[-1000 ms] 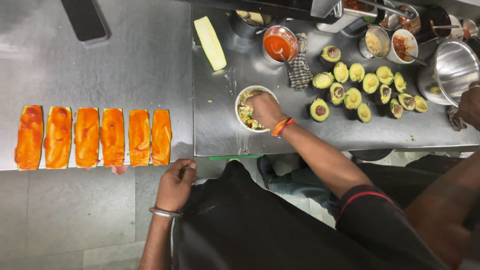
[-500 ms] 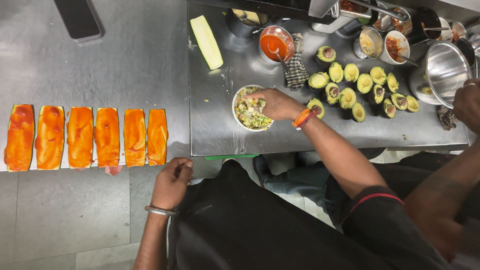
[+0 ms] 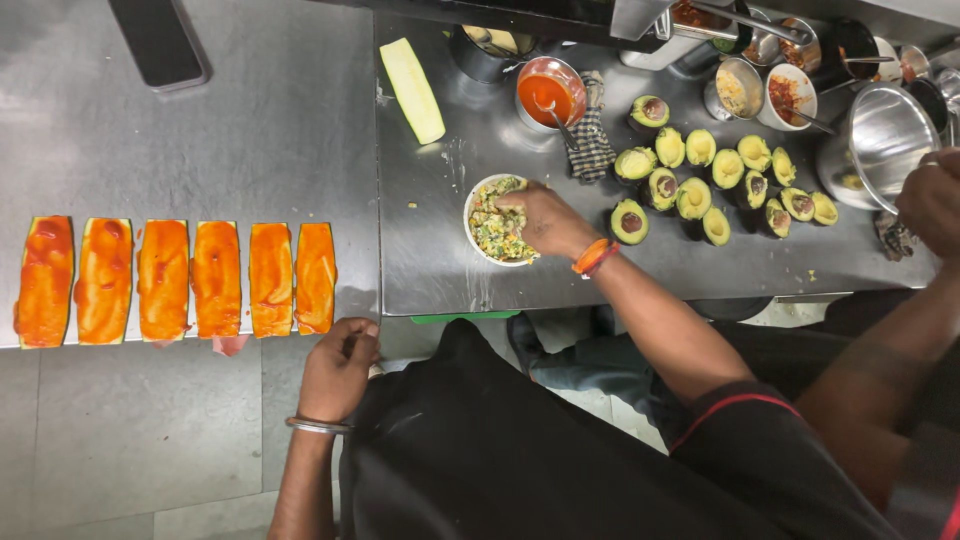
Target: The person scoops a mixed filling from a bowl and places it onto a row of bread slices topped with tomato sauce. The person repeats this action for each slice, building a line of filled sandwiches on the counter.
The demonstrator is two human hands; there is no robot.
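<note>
My right hand [image 3: 545, 220], with an orange band at the wrist, reaches into a white bowl [image 3: 470, 228] of chopped yellow-green filling [image 3: 490, 238]; its fingertips are closed in the mix. My left hand [image 3: 338, 368], wearing a metal bangle, rests curled at the steel counter's front edge. It holds nothing and sits just below the right end of a row of several zucchini slices [image 3: 215, 277] coated in red sauce. Several halved avocados [image 3: 727, 170] lie to the right of the bowl.
A plain zucchini slice [image 3: 412, 88], a bowl of red sauce [image 3: 545, 95] with a spoon and a checked cloth [image 3: 592, 145] sit behind. Another person's hand [image 3: 935, 200] works beside a large steel bowl [image 3: 885, 130] at right. A dark flat device [image 3: 158, 40] lies far left.
My right hand has moved from the bowl's right rim further into the filling. My left hand has stayed at the counter edge.
</note>
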